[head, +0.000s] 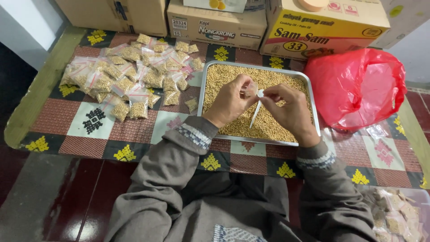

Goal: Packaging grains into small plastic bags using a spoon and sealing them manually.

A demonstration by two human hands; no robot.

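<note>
A metal tray [207, 76] full of small tan seeds lies on a patterned mat in front of me. Over the tray, my left hand [229, 103] pinches a small clear plastic bag [251, 88] by its mouth. My right hand [291, 112] touches the same bag and holds a white plastic spoon [257, 110] whose handle points down toward the seeds. A heap of filled small seed bags [130, 71] lies left of the tray.
A red plastic bag [356, 87] sits right of the tray, with a clear empty bag [377, 131] beside it. Cardboard boxes [217, 22] line the far edge. Another pile of small bags [396, 215] lies at the lower right, near my knee.
</note>
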